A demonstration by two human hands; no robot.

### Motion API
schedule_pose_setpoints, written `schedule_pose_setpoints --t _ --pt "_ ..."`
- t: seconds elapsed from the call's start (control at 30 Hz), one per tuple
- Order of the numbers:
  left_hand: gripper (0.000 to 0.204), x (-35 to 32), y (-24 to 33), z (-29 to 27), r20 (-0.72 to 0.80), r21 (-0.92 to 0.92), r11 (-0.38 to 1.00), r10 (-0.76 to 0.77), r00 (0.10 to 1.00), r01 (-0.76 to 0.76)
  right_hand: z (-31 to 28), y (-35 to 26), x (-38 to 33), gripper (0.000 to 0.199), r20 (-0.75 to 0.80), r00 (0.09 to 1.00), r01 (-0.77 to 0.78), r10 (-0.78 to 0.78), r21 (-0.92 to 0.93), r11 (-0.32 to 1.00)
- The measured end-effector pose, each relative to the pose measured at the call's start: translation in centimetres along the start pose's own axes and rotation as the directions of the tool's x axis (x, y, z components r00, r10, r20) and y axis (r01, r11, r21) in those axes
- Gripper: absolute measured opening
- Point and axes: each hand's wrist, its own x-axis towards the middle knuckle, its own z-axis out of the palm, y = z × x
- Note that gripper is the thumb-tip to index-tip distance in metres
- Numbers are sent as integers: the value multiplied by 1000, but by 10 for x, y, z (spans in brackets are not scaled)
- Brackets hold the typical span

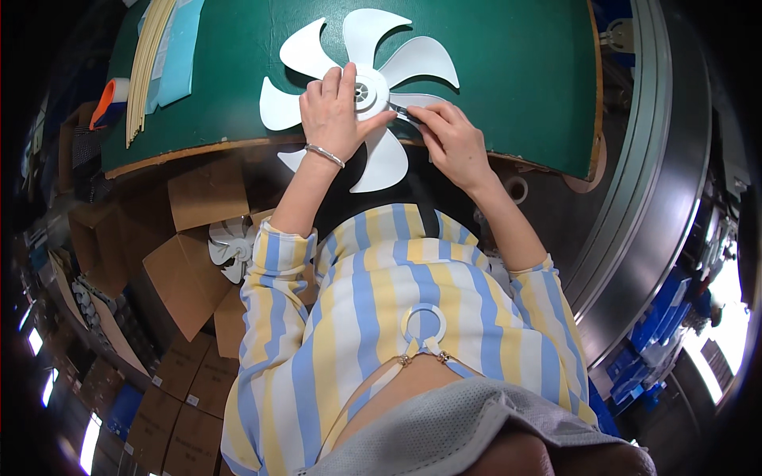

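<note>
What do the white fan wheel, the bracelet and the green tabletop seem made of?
White fan wheel: probably satin plastic, smooth and evenly white.
Bracelet: likely polished metal, silvery and shiny.
Green tabletop: perhaps a coating or sheet, slightly glossy; brown edge suggests wood underneath.

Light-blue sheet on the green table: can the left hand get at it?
Probably yes: beyond the white bladed fan that the left hand touches, bare green tabletop leads to the light-blue sheet.
</note>
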Motion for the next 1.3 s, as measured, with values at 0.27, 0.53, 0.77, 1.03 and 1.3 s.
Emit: schedule_pose_setpoints --t 0.27,0.53,0.77,1.03,1.3 --pt "94 -1 -3 2 9 -24 1000 -21 1000 21 5 0 4 31 27 999 35 -33 -69 997" --pt "91 -1 -3 3 3 -39 999 -26 1000 27 3 -2 6 30 51 998 37 -32 -94 995" --pt "90 0 -1 2 24 -55 998 -41 999 42 -1 -4 8 29 78 997 17 -10 -96 995" --pt "86 -2 0 2 7 -60 997 -50 999 51 0 -5 6 28 63 998 12 -5 -104 994" --pt "88 -1 -3 2 35 -54 998 -40 999 42 3 0 5 29 66 997 34 -29 -87 996"
